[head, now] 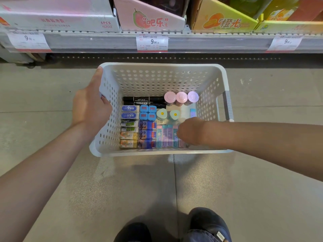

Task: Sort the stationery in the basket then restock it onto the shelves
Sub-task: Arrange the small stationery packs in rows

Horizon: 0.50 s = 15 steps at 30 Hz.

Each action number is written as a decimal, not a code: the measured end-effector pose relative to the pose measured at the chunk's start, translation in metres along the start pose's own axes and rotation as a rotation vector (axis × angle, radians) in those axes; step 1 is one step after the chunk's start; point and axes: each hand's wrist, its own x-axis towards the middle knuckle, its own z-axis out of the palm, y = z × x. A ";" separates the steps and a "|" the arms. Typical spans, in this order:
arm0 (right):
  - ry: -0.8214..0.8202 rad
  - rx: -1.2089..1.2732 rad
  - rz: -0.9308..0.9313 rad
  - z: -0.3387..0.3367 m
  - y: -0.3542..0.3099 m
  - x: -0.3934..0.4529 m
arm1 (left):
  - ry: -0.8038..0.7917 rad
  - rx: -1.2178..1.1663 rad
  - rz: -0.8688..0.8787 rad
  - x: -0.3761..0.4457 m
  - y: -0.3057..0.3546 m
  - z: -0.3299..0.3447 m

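Observation:
A white perforated basket (157,79) stands on the floor before a shelf. My left hand (90,103) grips its left rim, thumb inside. My right hand (189,131) reaches down inside at the front right, over a row of pastel erasers (165,136); its fingers are hidden, so what they hold cannot be seen. Sorted stationery fills the bottom: black markers (141,100), three round pink and purple caps (181,97), blue boxed erasers (130,111), blue square items (148,112), two egg-shaped items (168,114), dark blue boxes (147,134), yellow boxes (129,139).
The shelf edge (209,43) carries price tags (152,41) reading 9.90. Cardboard display boxes (150,16) stand on the shelf above. Grey tiled floor (122,189) surrounds the basket. My shoes (208,224) are at the bottom edge.

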 end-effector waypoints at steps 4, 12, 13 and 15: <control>0.334 0.540 -0.045 -0.005 -0.005 0.011 | -0.006 -0.025 -0.014 0.000 -0.001 0.000; 0.082 1.705 0.207 -0.023 -0.052 0.045 | -0.014 -0.026 -0.037 -0.001 0.002 -0.001; 0.041 1.747 0.234 -0.025 -0.055 0.052 | -0.014 -0.029 -0.038 -0.001 0.002 -0.001; -0.022 1.898 0.330 -0.030 -0.061 0.063 | -0.015 -0.031 -0.037 -0.001 0.002 -0.002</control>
